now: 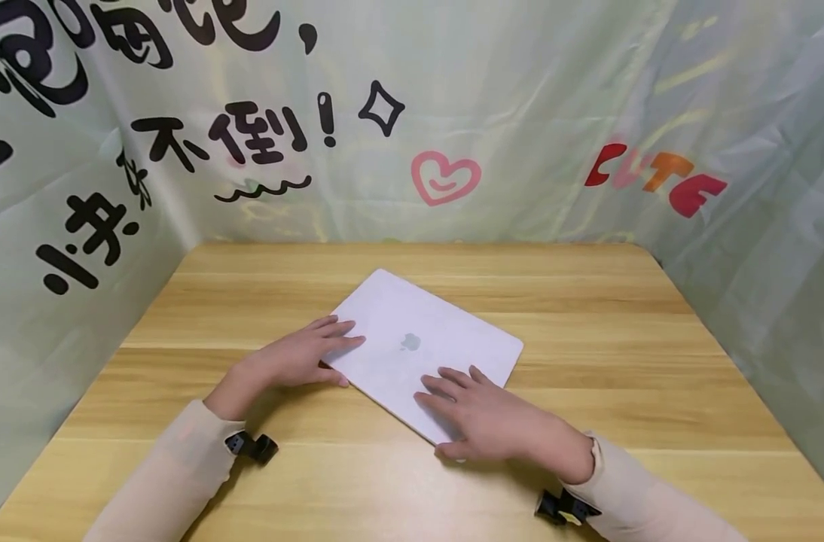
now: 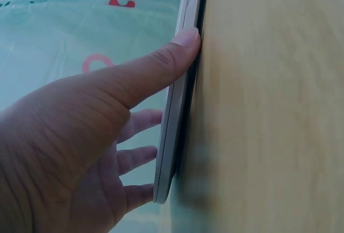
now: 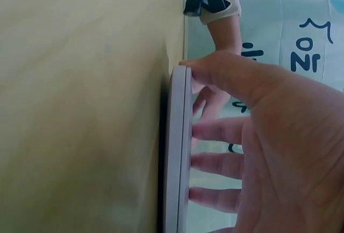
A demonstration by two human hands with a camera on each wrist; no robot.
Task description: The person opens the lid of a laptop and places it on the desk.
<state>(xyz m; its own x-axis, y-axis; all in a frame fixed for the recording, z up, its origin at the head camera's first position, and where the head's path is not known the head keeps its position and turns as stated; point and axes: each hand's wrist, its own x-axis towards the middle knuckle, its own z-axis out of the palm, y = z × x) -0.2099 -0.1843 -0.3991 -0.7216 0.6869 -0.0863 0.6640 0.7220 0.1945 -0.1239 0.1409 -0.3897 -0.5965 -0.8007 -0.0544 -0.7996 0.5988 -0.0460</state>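
Note:
A closed silver laptop (image 1: 446, 320) with an apple logo lies at a slant on the wooden table. My left hand (image 1: 300, 355) rests at its left corner, fingers spread on the lid. In the left wrist view, the left thumb (image 2: 185, 38) presses on the laptop's thin side edge (image 2: 173, 115) while the fingertips touch the lid. Over the near corner is my right hand (image 1: 489, 421), its fingers stretched across the lid. The right wrist view shows several right fingertips (image 3: 198, 160) on the lid and the thumb at the corner of the laptop (image 3: 176, 136).
Behind the wooden table (image 1: 622, 316) hangs a pale printed cloth (image 1: 534, 90) with lettering and a pink heart, and it continues along both sides. Each wrist carries a small black camera, one on the left sleeve (image 1: 175, 459) and one on the right sleeve (image 1: 642, 489).

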